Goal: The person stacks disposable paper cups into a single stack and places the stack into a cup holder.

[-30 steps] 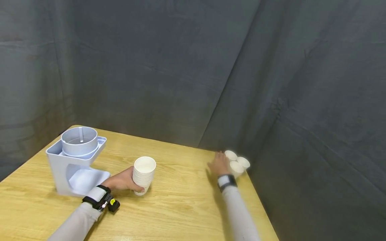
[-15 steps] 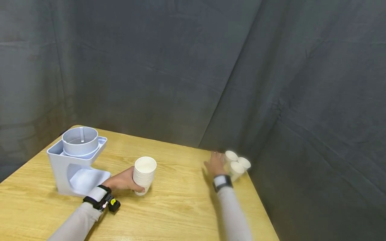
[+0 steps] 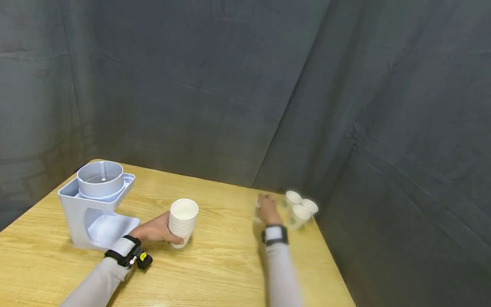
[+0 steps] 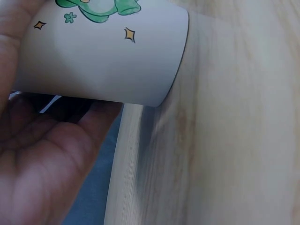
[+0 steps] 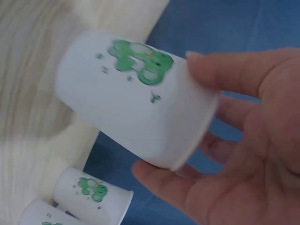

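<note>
In the head view my left hand (image 3: 157,230) grips a stack of white paper cups (image 3: 183,221) upright near the table's middle. The left wrist view catches the lowest cup's wall (image 4: 103,56), printed with a green cartoon figure, with the fingers wrapped round it. My right hand (image 3: 268,209) is at the back right, blurred by motion. Between its thumb and fingers it pinches a single paper cup (image 5: 136,98) near the rim. From the head, that cup shows only partly at the hand's left side. Three more paper cups (image 3: 300,214) stand grouped to its right.
A pale plastic stand with a round bowl (image 3: 100,179) on top occupies the table's left side, close to my left forearm. Dark grey curtains (image 3: 199,94) hang behind and to the right of the wooden table (image 3: 215,273).
My right hand has moved left, away from the three grouped cups, and a cup now shows beside its fingers. The left hand and its stack have stayed in place.
</note>
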Motion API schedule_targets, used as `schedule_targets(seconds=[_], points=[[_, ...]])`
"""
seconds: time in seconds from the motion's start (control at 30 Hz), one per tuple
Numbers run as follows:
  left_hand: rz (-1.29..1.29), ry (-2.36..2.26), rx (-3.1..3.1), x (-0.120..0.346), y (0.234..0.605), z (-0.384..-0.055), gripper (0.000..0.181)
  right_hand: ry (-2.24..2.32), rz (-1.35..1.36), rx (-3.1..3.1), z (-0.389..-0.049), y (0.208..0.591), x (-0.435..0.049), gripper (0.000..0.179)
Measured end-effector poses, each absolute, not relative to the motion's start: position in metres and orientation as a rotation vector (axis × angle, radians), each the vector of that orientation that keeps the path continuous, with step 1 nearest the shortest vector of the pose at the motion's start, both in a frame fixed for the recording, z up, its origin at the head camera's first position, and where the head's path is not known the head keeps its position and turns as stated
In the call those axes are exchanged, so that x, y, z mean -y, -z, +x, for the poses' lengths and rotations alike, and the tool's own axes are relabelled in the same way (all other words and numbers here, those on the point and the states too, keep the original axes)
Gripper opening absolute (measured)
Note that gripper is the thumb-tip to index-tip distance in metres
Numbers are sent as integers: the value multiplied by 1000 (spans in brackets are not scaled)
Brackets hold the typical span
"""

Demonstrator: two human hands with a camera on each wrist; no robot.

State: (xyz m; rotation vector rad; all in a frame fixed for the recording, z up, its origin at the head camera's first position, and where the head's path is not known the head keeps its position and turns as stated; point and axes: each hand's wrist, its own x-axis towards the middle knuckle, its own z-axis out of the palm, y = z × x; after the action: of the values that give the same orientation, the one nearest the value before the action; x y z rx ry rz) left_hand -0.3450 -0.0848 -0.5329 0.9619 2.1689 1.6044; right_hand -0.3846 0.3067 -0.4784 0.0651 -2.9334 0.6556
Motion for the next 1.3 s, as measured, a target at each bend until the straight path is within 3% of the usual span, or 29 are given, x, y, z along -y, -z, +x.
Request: schedule_targets(seconds=[0.37, 0.73, 1.3], points=[[965, -1612, -2144, 82, 532, -344, 77, -813, 111, 2902, -372, 477, -298, 65], [966, -1589, -2171, 84, 531, -344, 80, -819, 194, 2912, -368, 471, -286, 63], [1010, -1601, -2163, 88, 535, -348, 80, -845, 294, 2958, -354, 453, -230, 57]])
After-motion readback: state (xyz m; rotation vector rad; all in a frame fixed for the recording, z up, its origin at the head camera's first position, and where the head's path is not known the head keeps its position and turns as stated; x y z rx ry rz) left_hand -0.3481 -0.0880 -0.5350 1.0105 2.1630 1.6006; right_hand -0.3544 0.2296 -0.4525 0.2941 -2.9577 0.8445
